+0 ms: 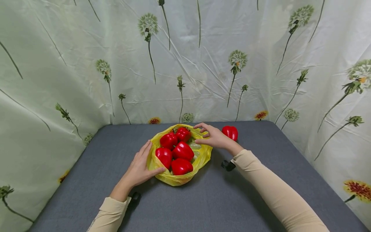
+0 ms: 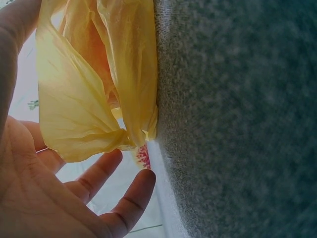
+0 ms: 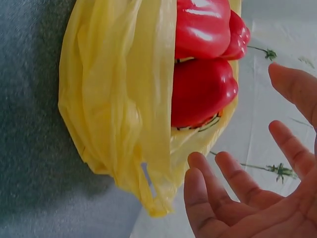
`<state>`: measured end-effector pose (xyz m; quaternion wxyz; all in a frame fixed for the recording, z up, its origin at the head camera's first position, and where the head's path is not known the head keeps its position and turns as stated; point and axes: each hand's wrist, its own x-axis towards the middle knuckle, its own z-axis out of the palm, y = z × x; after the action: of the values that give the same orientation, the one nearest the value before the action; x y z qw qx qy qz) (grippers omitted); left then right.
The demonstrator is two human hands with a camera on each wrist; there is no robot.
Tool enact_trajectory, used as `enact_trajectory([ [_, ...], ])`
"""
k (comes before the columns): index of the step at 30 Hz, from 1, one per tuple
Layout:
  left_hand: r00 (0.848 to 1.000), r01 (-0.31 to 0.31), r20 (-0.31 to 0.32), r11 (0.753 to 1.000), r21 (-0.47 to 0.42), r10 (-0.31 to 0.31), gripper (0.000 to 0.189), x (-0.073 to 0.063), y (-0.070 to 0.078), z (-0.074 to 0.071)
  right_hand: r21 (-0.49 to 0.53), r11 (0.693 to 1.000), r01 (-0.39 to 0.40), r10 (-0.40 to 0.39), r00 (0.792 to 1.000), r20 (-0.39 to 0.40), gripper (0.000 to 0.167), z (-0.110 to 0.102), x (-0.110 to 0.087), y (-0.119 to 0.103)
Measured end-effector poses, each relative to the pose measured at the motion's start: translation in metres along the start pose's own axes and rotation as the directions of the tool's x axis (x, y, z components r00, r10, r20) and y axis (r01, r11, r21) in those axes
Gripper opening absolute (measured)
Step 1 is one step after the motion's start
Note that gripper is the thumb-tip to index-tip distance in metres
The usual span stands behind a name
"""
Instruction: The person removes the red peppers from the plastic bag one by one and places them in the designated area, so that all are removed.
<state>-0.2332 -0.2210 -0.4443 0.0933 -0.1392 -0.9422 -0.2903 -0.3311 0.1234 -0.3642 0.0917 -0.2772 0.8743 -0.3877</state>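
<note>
A yellow plastic bag point(image 1: 174, 181) stands on the table with its mouth spread wide, and several red bell peppers point(image 1: 183, 151) lie inside. Along the bag's left side rests my left hand point(image 1: 141, 167), its thumb near the front rim. In the left wrist view its fingers point(image 2: 133, 196) are extended beside the bag's yellow wall point(image 2: 131, 59). My right hand point(image 1: 215, 138) hovers over the right rim with spread, slightly bent fingers and nothing between them. The right wrist view shows that hand's fingers point(image 3: 198, 191) apart from the peppers point(image 3: 203, 91).
One more red bell pepper point(image 1: 230, 132) lies outside the bag, behind my right wrist at the back right of the grey table point(image 1: 185, 209). A pale curtain point(image 1: 203, 64) with dandelion prints hangs behind the table and along both sides.
</note>
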Motion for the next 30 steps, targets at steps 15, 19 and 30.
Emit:
enact_trajectory([
  [15, 1.000, 0.007, 0.007, 1.000, 0.005, -0.007, 0.118, 0.001, 0.000, 0.000, 0.027, 0.996, 0.082, -0.085, 0.986, 0.145, 0.063, 0.022, 0.014, -0.003],
  [19, 1.000, 0.010, 0.012, 1.000, 0.001, -0.010, 0.119, 0.001, 0.000, 0.000, 0.034, 0.996, 0.080, -0.085, 0.981, 0.172, 0.063, 0.027, 0.016, -0.007],
  [30, 1.000, 0.020, 0.019, 1.000, -0.003, -0.020, 0.120, 0.000, 0.000, -0.002, -0.028, 0.998, 0.064, -0.057, 0.976, 0.211, 0.063, 0.033, 0.023, -0.014],
])
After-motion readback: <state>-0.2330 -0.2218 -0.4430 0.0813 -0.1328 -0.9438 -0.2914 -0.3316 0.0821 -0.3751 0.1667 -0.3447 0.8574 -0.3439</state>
